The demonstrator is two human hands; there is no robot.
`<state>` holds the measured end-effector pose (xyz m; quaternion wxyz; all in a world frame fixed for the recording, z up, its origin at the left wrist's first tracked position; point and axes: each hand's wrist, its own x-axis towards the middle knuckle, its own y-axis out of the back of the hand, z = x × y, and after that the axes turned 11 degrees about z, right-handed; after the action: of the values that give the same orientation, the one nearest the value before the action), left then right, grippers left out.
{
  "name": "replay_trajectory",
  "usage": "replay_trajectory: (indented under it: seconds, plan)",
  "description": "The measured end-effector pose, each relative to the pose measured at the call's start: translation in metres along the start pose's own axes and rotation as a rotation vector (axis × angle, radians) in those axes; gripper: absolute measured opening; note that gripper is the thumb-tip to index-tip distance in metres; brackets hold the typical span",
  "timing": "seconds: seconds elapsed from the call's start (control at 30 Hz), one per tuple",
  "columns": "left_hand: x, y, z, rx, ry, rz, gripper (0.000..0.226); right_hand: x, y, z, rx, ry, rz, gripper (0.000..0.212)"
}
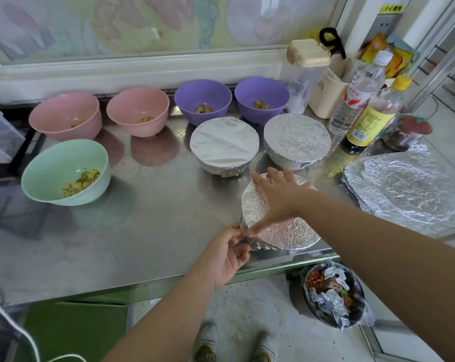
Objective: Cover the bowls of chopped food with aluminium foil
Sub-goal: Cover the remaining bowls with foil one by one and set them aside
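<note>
Head view: a steel counter (142,231) runs along a window, and close to its front edge, right of centre, stands the foil-wrapped bowl (294,232) being worked on. The right hand (278,197) lies flat on the foil top, palm down, fingers spread wide toward the far rim and the thumb stretched back to the near left rim. The left hand (226,254) comes up from below and pinches the crumpled foil skirt (257,245) at that same left rim between thumb and forefinger; its other fingers are loosely curled.

Just behind this bowl are two more covered ones, side by side: the left covered bowl (224,145) with a pale, smooth top, and the right covered bowl (297,138) with a wrinkled silver top.

Five bowls are uncovered, each holding a little chopped food – a green bowl (56,158) at the left, two pink bowls (61,126) (134,124) behind it, and two purple bowls (195,114) (257,114) at the back, behind the covered pair.

A stack of foil sheets (404,189) lies at the right end of the counter, well apart from the hands. Behind it stand a clear bottle (359,92), a yellow-capped bottle (372,118) and a red-lidded jar (409,131)

On the floor below the counter edge – under the right forearm – sits a bin (310,299) with crushed foil scraps in it
</note>
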<state>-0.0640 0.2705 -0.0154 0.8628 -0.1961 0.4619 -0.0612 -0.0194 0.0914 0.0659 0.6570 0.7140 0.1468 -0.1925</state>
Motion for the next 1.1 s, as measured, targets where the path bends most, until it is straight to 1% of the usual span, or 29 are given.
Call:
replay_trajectory:
  seconds: [0.03,0.17,0.27,0.43,0.6,0.7,0.83,0.93,1.1]
  plan:
    - [0.001,-0.001,-0.001,-0.042,0.018,-0.004,0.005,0.0,0.0,0.0,0.002,0.001,0.002,0.154]
    - [0.002,-0.011,-0.005,-0.135,0.024,0.024,0.009,0.0,-0.001,0.001,-0.004,0.003,0.003,0.155]
    - [0.002,-0.016,-0.005,-0.126,0.021,0.055,0.009,0.001,-0.002,0.0,-0.009,0.004,0.006,0.156]
    - [0.002,-0.024,0.001,-0.052,0.022,0.125,0.019,0.002,-0.002,0.0,-0.001,-0.003,0.001,0.155]
    - [0.0,-0.023,0.005,-0.081,0.053,0.156,0.022,0.001,-0.002,0.0,-0.007,-0.001,0.007,0.155]
    - [0.001,-0.026,0.004,-0.136,0.069,0.216,0.025,0.001,-0.002,0.0,-0.008,-0.001,0.01,0.155]
    - [-0.006,-0.036,-0.002,-0.316,0.151,0.346,0.005,-0.001,-0.002,0.0,0.0,0.0,0.017,0.154]
    - [-0.01,-0.039,-0.001,-0.367,0.175,0.398,0.012,-0.001,-0.002,-0.001,0.002,-0.002,0.018,0.154]
    - [-0.012,-0.039,0.013,-0.398,0.181,0.392,0.013,-0.001,-0.003,0.0,0.003,0.001,0.017,0.153]
